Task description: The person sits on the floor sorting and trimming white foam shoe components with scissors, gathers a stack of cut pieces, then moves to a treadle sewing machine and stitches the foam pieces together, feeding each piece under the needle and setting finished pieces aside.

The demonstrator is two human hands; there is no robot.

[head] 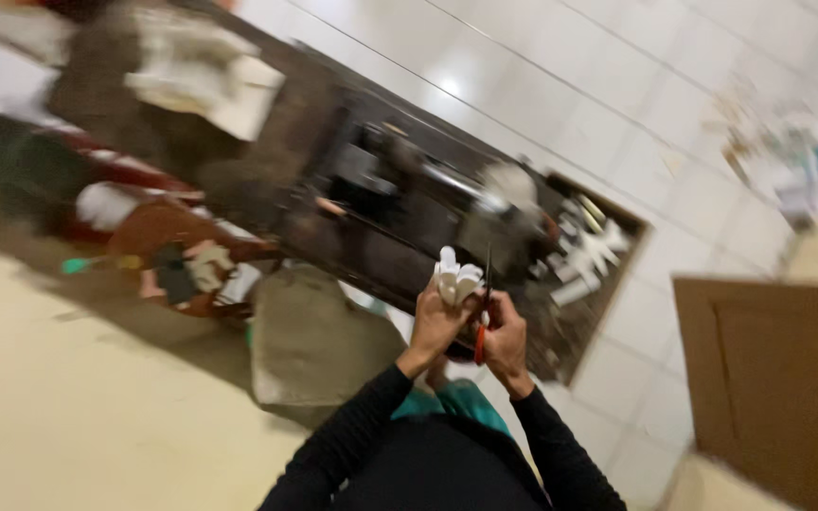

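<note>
- A room seen tilted and motion-blurred from my head: a pale tiled floor [617,104] across the top, a cream surface [68,416] lower left, and a long dark low table [362,189] running diagonally through the middle.
- My left hand [437,322] is closed around a small white paper piece [455,276], fingers pinching it from below so its rounded lobes stand up above my knuckles.
- My right hand [504,341] is wrapped around a pair of scissors [482,322] with orange-red handles; the dark blades point up, just beside the paper. Whether the blades are parted or touching the paper I cannot tell through the blur.
- Both hands are held together in front of me, above the near edge of the table; my black sleeves run down out of the bottom of the picture.
- Between my forearms shows a patch of teal cloth [456,397], mostly hidden.
- On the table's right end lie small white cut pieces [589,255], shapes unclear.
- Just left of my hands sits a grey-green cushion [310,341].
- Farther left, a heap of red, brown and white items [172,246], too smeared to name.
- A brown panel [778,378] at the right is cut off by the picture's edge.
</note>
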